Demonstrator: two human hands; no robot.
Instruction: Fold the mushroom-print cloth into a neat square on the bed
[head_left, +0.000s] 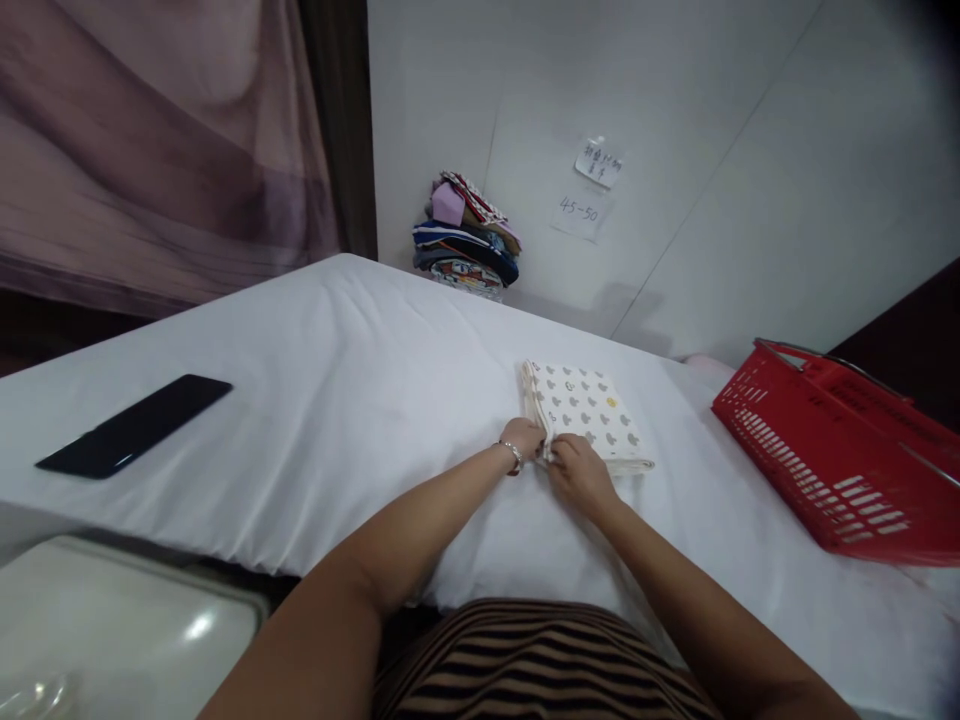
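Observation:
A folded white cloth [589, 405] printed with small grey shapes and one yellow spot lies on the white-covered table. My left hand [523, 438], with a bracelet at the wrist, has its fingers closed on the cloth's near left corner. Just right of it, my right hand [581, 472] pinches the same corner along the near edge. The fingertips of both hands nearly meet there, and part of the corner is hidden behind them.
A red plastic basket [840, 450] stands on the right of the table [360, 400]. On the left lies a flat black panel [139, 425]. Folded clothes [469, 235] are stacked by the wall beyond the far edge. A pale stool [127, 620] is at lower left.

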